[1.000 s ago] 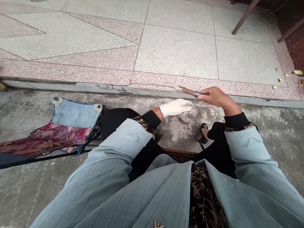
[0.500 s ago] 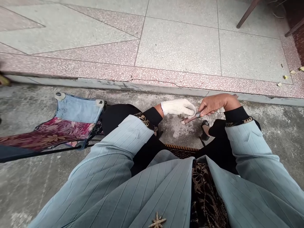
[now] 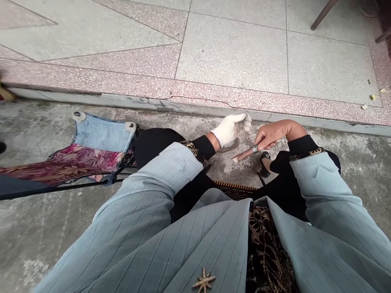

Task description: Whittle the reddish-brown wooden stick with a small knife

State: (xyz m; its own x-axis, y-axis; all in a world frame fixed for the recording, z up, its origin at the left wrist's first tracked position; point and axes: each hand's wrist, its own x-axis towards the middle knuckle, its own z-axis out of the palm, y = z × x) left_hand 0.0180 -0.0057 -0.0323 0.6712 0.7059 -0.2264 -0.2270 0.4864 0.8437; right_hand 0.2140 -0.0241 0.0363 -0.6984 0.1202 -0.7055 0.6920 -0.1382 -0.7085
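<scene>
My right hand [image 3: 276,134] is bare and curled round a slim reddish-brown stick with a metal band [image 3: 247,153], its tip pointing down and left over the concrete. My left hand [image 3: 233,127] wears a white glove. It is raised just left of the right hand, its fingers bunched together; whether anything lies in them I cannot make out. Both arms reach out from light blue striped sleeves over black trousers.
A folding stool with a denim and red floral seat [image 3: 79,156] stands to my left. A raised terrazzo step [image 3: 195,95] runs across ahead. My black shoe [image 3: 264,165] rests on the grey concrete ground [image 3: 36,228]. Wooden furniture legs [image 3: 324,14] stand at the far right.
My right hand turned the stick from pointing left at step level to pointing down and lowered it. My gloved left hand first met the stick, then lifted away from it.
</scene>
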